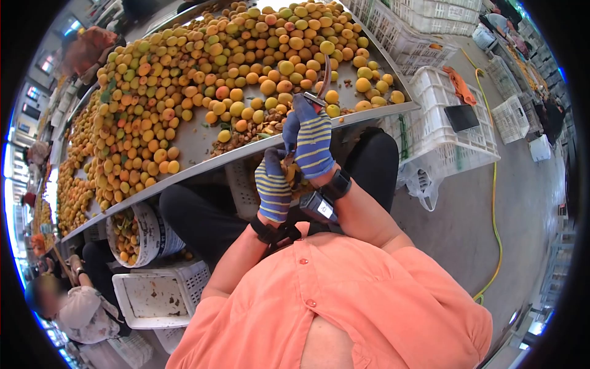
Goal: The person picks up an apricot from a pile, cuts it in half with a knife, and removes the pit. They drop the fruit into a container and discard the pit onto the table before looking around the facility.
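My right hand [312, 136], in a blue glove with yellow stripes, is closed around a curved knife [325, 77]. Its blade points up and away over the table edge. Lower and to the left, my left hand [273, 187] wears a striped glove too, with curled fingers close to the right hand. What those fingers hold, if anything, is hidden. Cut fruit pieces [296, 174] show below and between the hands, above my lap. Just beyond them, a metal table [200, 158] carries a large heap of apricots [178, 80]. Brown scraps [236, 142] lie near its front edge.
A white bucket of fruit [126, 238] and a stained white crate [153, 299] stand at left, near a seated person [86, 307]. White crates [439, 104] are at right, with an orange cloth [459, 85] and a dark flat object [461, 118]. A yellow hose [495, 209] crosses the floor.
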The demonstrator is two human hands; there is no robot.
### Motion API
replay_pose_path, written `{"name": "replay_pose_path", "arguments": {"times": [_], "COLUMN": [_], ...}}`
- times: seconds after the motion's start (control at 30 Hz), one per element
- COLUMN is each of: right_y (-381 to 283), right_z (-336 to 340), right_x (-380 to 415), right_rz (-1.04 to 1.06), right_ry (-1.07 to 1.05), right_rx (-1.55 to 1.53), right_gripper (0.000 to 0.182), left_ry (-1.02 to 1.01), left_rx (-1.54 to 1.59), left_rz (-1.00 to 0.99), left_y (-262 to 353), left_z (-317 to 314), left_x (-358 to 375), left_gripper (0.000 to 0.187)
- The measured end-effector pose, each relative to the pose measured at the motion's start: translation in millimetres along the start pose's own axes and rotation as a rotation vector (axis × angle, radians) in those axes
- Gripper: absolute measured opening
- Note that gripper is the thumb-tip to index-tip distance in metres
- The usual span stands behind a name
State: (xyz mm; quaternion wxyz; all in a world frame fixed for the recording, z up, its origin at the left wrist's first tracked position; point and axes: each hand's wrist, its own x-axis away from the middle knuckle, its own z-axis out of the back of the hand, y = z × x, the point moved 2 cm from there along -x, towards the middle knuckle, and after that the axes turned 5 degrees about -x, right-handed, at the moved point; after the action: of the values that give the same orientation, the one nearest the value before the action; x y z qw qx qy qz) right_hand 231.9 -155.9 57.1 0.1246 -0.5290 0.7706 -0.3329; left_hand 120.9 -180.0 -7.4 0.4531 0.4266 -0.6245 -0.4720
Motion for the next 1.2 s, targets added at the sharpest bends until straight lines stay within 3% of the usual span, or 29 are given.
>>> {"name": "replay_pose_path", "arguments": {"times": [0.1, 0.23, 0.4, 0.43, 0.5, 0.57, 0.6, 0.7, 0.83, 0.87, 0.97, 1.0, 1.1, 1.2], "right_y": [20.1, 34.8, 37.4, 34.6, 25.1, 15.4, 15.4, 13.3, 21.3, 24.9, 24.7, 29.5, 40.0, 49.0], "right_z": [18.8, 14.8, 11.6, 14.0, 17.5, 17.7, 12.7, 11.5, 18.2, 19.1, 16.8, 19.4, 28.1, 35.7], "right_x": [-21.3, -19.0, -25.5, -31.7, -36.7, -25.4, -20.8, -2.0, 6.0, 7.7, 13.8, 10.2, -10.2, -31.8], "right_rz": [-0.184, -0.253, -0.289, -0.367, -0.390, -0.211, -0.132, 0.131, 0.242, 0.291, 0.344, 0.385, 0.484, 0.536], "right_ry": [0.046, 0.239, 0.081, -0.084, -0.198, -0.286, -0.314, -0.429, -0.535, -0.579, -0.607, -0.616, -0.554, -0.381], "right_rx": [-0.217, -0.291, -0.315, -0.381, -0.183, 0.495, 0.647, 1.268, 1.459, 1.527, 1.587, 1.593, 1.603, 1.491], "right_gripper": [0.031, 0.027, 0.029, 0.032, 0.030, 0.027, 0.031, 0.044, 0.035, 0.032, 0.028, 0.026, 0.025, 0.026], "left_ry": [0.025, 0.032, 0.016, 0.015, -0.094, -0.164, -0.190, -0.025, -0.077, 0.003, -0.031, 0.041, -0.077, -0.065], "left_rx": [-0.085, 0.096, 0.281, 0.313, 0.336, 0.360, 0.332, 0.252, -0.024, 0.018, -0.038, 0.043, 0.050, 0.453], "left_rz": [-0.099, -0.106, 0.118, 0.162, 0.168, 0.160, 0.178, 0.054, 0.302, 0.273, 0.282, 0.307, 0.355, 0.591], "left_y": [1.8, -19.7, -22.2, -18.9, -11.1, -6.7, -2.8, -7.0, -14.3, -24.7, -26.0, -12.5, -19.9, -41.1], "left_z": [2.6, 8.6, 15.7, 17.7, 20.5, 28.2, 33.1, 31.4, 41.8, 40.8, 49.3, 39.4, 49.5, 56.5], "left_x": [-3.0, -11.1, -17.8, -21.3, -28.8, -36.4, -37.5, -50.2, -42.6, -45.3, -39.5, -34.2, -28.0, -17.8], "left_gripper": [0.050, 0.055, 0.056, 0.056, 0.061, 0.063, 0.067, 0.069, 0.068, 0.066, 0.065, 0.059, 0.052, 0.044]}}
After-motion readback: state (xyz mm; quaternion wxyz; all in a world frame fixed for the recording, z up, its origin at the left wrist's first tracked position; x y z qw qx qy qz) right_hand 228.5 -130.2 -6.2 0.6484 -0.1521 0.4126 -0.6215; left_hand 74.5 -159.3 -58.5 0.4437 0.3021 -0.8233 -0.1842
